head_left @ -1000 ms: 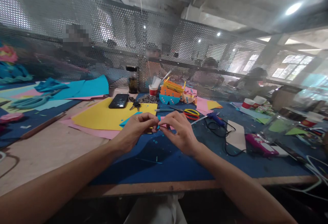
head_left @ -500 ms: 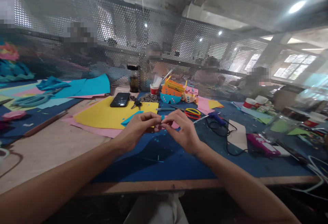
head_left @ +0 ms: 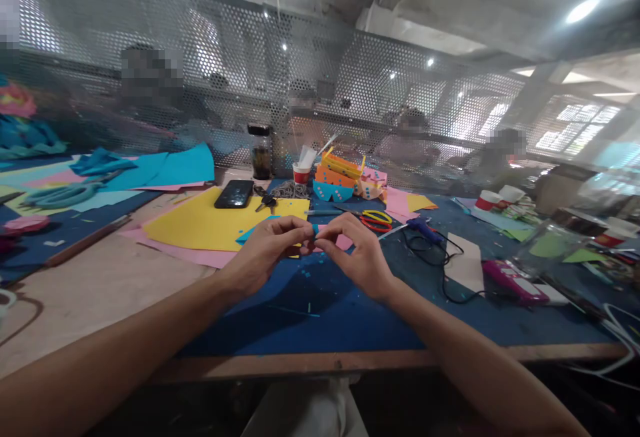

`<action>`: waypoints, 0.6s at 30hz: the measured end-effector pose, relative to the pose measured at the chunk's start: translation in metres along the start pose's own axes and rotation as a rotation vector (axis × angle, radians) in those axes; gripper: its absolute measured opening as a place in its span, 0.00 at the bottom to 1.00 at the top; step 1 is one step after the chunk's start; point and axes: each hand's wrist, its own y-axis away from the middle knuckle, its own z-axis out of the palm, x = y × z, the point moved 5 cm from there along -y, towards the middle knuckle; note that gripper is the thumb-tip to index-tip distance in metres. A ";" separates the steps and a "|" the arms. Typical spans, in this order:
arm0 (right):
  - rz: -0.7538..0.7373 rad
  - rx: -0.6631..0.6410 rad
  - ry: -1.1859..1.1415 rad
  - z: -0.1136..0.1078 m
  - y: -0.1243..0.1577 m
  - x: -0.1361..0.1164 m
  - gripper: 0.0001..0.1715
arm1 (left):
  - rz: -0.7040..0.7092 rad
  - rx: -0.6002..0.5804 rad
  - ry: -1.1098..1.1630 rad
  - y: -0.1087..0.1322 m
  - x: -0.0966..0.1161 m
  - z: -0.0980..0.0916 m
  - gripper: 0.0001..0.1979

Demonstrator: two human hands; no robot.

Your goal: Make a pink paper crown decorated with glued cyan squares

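Observation:
A small blue piece of paper (head_left: 315, 229) is pinched between the fingertips of my two hands, above the blue table mat (head_left: 350, 324). My left hand (head_left: 273, 247) grips it from the left, its fingers closed. From the other side my right hand (head_left: 357, 250) pinches it with thumb and fingers; most of the piece is hidden. Behind my left hand lies a blue paper piece (head_left: 250, 232) on a yellow sheet (head_left: 185, 227). Tiny blue scraps (head_left: 306, 274) and a thin blue strip (head_left: 295, 312) are scattered on the mat below.
Scissors (head_left: 376, 218) and a blue glue gun (head_left: 425, 229) with a black cable lie behind my right hand. A phone (head_left: 234, 194), keys (head_left: 266, 202), a jar (head_left: 261, 154), a paper cup (head_left: 301, 174) and dotted paper crafts (head_left: 334, 190) stand farther back. A magenta device (head_left: 515, 284) lies right.
Slightly more of the blue paper piece shows between my fingertips. Otherwise both hands stay in nearly the same place, still pinched together.

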 end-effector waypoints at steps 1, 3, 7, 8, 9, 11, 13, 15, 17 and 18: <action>0.006 0.004 -0.005 0.000 0.000 0.000 0.02 | 0.000 0.006 -0.003 0.001 0.001 0.000 0.07; 0.016 0.013 -0.016 -0.001 -0.001 0.000 0.02 | -0.003 0.017 -0.016 0.002 0.002 0.001 0.08; 0.030 0.022 -0.025 -0.001 -0.002 0.001 0.03 | 0.020 0.026 -0.051 0.004 0.006 0.003 0.08; 0.033 0.021 -0.024 -0.001 -0.002 0.001 0.03 | 0.026 0.027 -0.059 0.004 0.006 0.003 0.08; 0.035 0.019 -0.023 0.000 -0.002 0.001 0.03 | 0.030 0.029 -0.065 0.004 0.006 0.003 0.08; 0.038 0.017 -0.025 0.000 -0.001 0.001 0.02 | 0.033 0.028 -0.073 0.004 0.006 0.003 0.08; 0.041 0.019 -0.027 0.000 -0.001 0.001 0.02 | 0.041 0.024 -0.075 0.003 0.006 0.002 0.08; 0.046 0.019 -0.026 0.001 -0.001 0.001 0.02 | 0.048 0.024 -0.076 0.003 0.005 0.002 0.08; 0.051 0.016 -0.027 0.001 -0.001 0.001 0.03 | 0.048 0.029 -0.082 0.003 0.005 0.002 0.08; 0.055 0.015 -0.029 0.001 -0.001 0.001 0.03 | 0.047 0.031 -0.085 0.003 0.005 0.002 0.08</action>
